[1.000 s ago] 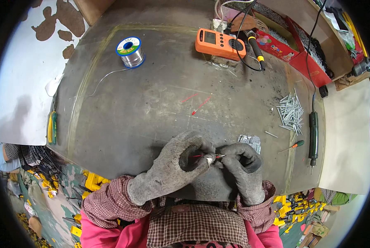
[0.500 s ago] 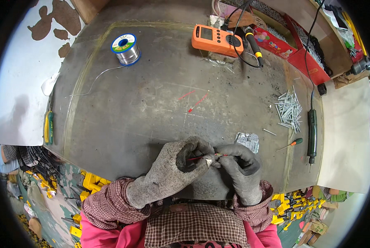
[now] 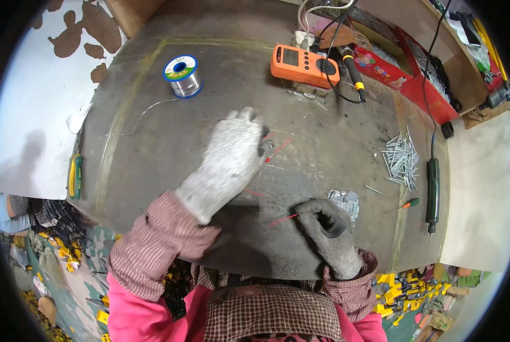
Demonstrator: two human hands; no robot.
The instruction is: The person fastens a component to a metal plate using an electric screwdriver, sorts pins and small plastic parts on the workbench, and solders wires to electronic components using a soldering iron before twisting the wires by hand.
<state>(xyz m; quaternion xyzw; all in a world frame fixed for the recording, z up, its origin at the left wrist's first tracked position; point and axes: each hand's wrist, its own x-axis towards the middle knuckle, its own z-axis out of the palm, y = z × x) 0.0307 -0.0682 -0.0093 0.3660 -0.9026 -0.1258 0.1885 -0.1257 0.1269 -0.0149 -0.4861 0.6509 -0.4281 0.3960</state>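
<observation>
My left hand (image 3: 232,157), in a grey knit work glove, reaches out over the middle of the metal table. Its thumb and forefinger look apart, beside a thin red wire (image 3: 279,147) with a small red blob at its near end. The fingertips are partly hidden and slightly blurred. Another short red wire (image 3: 258,194) shows just below this glove. Close to the table's front edge, my right hand (image 3: 329,228), gloved in grey too, pinches the end of a red wire (image 3: 282,220) that points left.
A solder spool (image 3: 185,80) stands far left, its strand trailing. At the back are an orange meter (image 3: 303,64), a soldering iron (image 3: 353,71) and red boxes (image 3: 423,85). Nails (image 3: 402,159), a screwdriver (image 3: 410,204), an electric driver (image 3: 432,194), a crumpled silvery piece (image 3: 345,202) and pliers (image 3: 75,175) lie around.
My left hand has left my right hand and moved forward to the red wires on the table. My right hand stays near its place with a red wire. A red wire now shows below the left glove.
</observation>
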